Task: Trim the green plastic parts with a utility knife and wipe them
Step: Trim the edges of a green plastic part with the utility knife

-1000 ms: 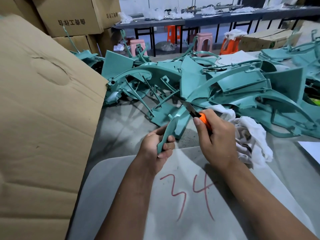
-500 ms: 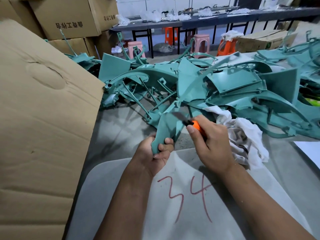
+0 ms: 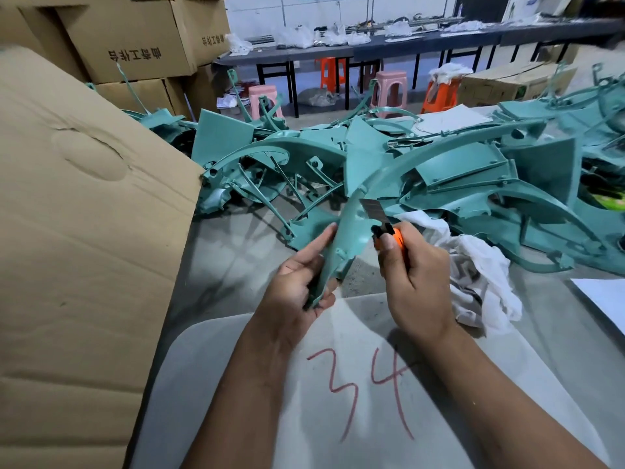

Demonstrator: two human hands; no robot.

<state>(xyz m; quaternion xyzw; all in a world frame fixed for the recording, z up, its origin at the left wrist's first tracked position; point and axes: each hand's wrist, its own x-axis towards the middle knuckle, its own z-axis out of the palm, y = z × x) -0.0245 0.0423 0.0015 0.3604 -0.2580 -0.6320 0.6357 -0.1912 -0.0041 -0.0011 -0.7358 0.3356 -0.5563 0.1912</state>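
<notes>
Head | left hand (image 3: 297, 282) grips green part (image 3: 341, 245) | right hand (image 3: 416, 286) grips knife (image 3: 382, 221) | rag (image 3: 480, 275) beside

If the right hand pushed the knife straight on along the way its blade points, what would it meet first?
Most likely the green part held by the left hand: the utility knife in the right hand has its blade tip at that part's edge. Beyond lies the pile of green parts; depth is unclear.

Bare grey table (image 3: 236, 258) lies open between the cardboard flap (image 3: 84, 231) on the left and the hands. Ahead, a heap of green plastic parts (image 3: 439, 184) blocks the way across the table's far side. A white rag (image 3: 480, 275) crowds the right.
</notes>
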